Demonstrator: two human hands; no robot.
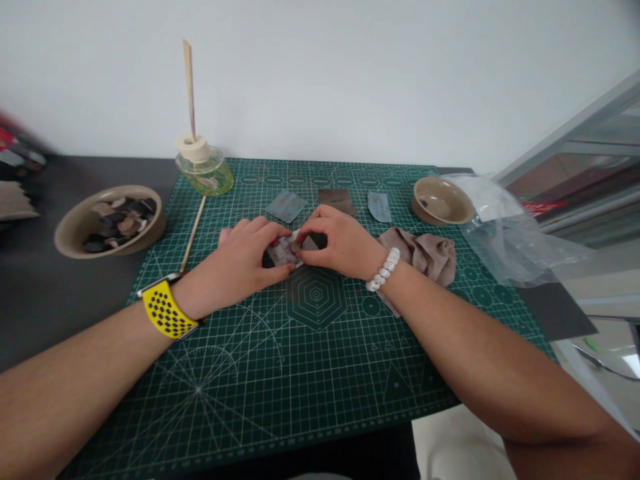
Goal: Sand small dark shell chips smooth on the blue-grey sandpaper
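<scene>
"What's on my feed, biggest first?"

"I see the desk (30, 293), then the green mat (320, 373) covering it, probably for protection. The bowl (75, 243) of pieces (123, 223) stands left, likely for easy reach."

"And the hands?"

"The left hand (250, 257) spans a greyish sheet (281, 252), apparently steadying it; how firmly, I can't tell. At that sheet, the right hand (345, 243) pinches a small brown piece (297, 247) between thumb and forefinger, perhaps for control."

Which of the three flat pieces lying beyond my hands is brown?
The middle piece, partly hidden by your right hand; the left piece and right piece are grey-blue.
</scene>
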